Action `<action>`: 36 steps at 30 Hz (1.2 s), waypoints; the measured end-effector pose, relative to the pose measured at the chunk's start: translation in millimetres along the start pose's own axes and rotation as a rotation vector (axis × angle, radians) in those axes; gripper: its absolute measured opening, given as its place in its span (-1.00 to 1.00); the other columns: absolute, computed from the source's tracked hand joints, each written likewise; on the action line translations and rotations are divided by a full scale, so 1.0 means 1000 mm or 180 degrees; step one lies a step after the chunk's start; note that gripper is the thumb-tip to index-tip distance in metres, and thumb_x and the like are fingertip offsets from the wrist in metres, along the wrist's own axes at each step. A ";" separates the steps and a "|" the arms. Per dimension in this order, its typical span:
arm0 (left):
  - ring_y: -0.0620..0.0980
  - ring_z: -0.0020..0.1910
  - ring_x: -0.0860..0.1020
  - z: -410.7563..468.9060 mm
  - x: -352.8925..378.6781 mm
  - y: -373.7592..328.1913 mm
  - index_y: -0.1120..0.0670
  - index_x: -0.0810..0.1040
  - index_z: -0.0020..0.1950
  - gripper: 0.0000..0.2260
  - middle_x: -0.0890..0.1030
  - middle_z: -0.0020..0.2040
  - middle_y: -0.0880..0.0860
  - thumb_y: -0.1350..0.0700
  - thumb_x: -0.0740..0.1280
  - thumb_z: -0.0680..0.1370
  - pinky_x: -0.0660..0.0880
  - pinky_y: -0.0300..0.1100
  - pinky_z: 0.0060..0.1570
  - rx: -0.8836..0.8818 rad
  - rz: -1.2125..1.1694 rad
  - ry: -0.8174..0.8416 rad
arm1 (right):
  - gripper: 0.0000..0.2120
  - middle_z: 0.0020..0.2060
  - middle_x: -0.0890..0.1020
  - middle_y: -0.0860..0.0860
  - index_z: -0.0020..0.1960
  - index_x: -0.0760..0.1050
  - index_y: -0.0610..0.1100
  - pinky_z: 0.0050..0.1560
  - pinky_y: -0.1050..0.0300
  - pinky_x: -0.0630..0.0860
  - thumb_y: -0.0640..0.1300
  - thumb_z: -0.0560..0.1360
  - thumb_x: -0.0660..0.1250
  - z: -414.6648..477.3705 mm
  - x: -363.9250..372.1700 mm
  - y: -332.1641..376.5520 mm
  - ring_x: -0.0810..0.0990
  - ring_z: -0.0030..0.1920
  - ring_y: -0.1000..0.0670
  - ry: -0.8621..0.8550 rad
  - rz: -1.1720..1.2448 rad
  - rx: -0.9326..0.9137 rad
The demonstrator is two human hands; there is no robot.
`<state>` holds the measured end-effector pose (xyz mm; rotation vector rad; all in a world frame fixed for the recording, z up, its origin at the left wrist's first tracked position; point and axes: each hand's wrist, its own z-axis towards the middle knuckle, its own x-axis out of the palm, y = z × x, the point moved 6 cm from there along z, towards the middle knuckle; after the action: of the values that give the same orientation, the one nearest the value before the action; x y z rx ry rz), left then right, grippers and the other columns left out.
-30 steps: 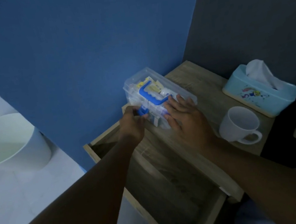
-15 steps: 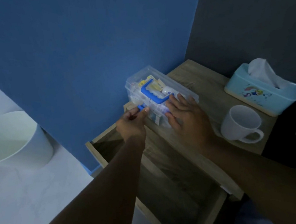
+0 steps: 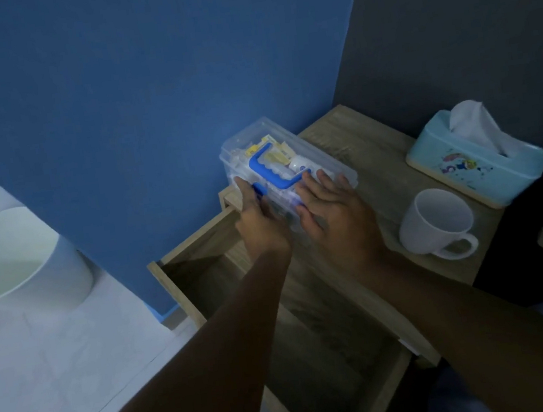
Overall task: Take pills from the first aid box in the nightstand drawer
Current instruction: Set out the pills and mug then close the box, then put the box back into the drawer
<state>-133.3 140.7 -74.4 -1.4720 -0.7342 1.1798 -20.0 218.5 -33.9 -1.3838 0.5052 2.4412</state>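
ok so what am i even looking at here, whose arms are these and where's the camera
The camera is worn on a person's head and looks down, so the two arms are that person's own; there is no robot. Both hands are on a clear first aid box with a blue handle, which stands on a wooden nightstand. The left hand is at a blue latch on the box's near side, and the right hand lies flat on the lid. The lid looks shut. Beside the box stand a white mug and a light blue tissue box. The nightstand's drawer is pulled open below. A white bin stands on the floor at the left.
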 end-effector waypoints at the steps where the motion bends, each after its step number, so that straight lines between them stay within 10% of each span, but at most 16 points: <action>1: -0.28 -0.04 0.59 -0.002 0.004 0.000 0.07 0.14 0.59 -0.47 0.57 0.25 0.11 0.17 0.18 0.62 0.46 -0.54 -0.10 -0.0009 -0.0160 0.0126 | -0.67 0.35 0.56 -0.14 0.31 0.56 -0.21 0.45 -0.24 0.35 -0.08 0.61 0.27 0.000 -0.001 0.000 0.49 0.41 -0.15 -0.0033 0.0031 0.0002; 22: -0.19 -0.06 0.54 0.000 -0.010 0.012 -0.06 0.13 0.58 -0.47 0.46 0.36 0.01 0.11 0.19 0.62 0.45 -0.41 -0.35 -0.0173 0.0335 0.1437 | -0.66 0.40 0.52 -0.11 0.35 0.53 -0.17 0.52 -0.14 0.24 -0.09 0.61 0.27 0.003 -0.014 0.002 0.40 0.48 -0.07 0.0433 0.0619 0.0376; 29: 0.12 0.34 0.48 0.038 -0.040 -0.019 0.10 0.38 0.47 -0.56 0.49 0.40 0.15 0.18 0.23 0.57 0.39 -0.18 0.24 0.0027 0.0947 0.0871 | -0.59 0.48 0.41 -0.06 0.42 0.45 -0.12 0.46 -0.01 0.33 -0.01 0.63 0.20 0.015 -0.027 -0.002 0.32 0.51 -0.08 0.0652 0.1075 0.1167; 36: 0.17 0.39 0.44 0.080 -0.035 -0.054 0.15 0.32 0.50 -0.53 0.41 0.46 0.16 0.12 0.22 0.59 0.36 -0.01 0.40 0.0305 0.1277 0.0838 | -0.45 0.35 0.50 -0.15 0.47 0.25 -0.14 0.00 0.15 0.61 0.01 0.57 0.33 -0.001 -0.014 -0.028 0.58 0.25 -0.11 0.0170 0.2037 0.3106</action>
<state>-211.8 150.3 -8.9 -1.7002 -0.2032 1.2632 -0.7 241.6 -26.6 -0.9035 2.0475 1.9651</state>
